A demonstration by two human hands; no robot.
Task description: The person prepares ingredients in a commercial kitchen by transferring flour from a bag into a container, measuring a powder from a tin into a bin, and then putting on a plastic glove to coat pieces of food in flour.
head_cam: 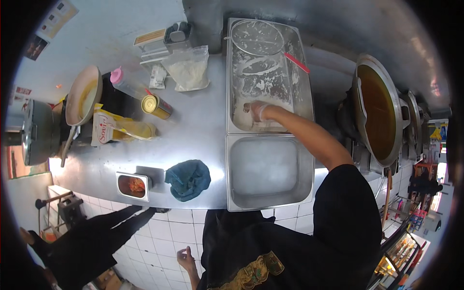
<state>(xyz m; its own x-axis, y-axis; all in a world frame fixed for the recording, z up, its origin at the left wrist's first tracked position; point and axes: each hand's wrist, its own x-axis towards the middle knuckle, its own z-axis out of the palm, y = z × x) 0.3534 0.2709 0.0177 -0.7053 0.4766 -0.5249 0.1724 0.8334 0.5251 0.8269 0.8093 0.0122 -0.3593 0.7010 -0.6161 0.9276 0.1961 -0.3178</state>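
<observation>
My right hand (259, 111), in a clear glove, reaches into the near end of a floury steel pan (231, 90). Its fingers are down in white flour (243, 121); whether they grip anything does not show. A round mesh strainer (257, 37) lies across the far end of that pan, near a red handle (297, 63). Closer to me sits a second steel pan (266, 166) with no food visible in it. My left hand (186, 258) hangs low beside my body, away from the counter, fingers partly curled and apart, holding nothing.
A blue cloth (188, 180) and a small steel container (133, 186) of reddish food lie at the counter's near edge. Left are a can (156, 106), a bag of white powder (187, 70), an oil pouch (119, 128) and a frying pan (84, 96). A wok of brown liquid (378, 110) stands right; another person (83, 243) stands left.
</observation>
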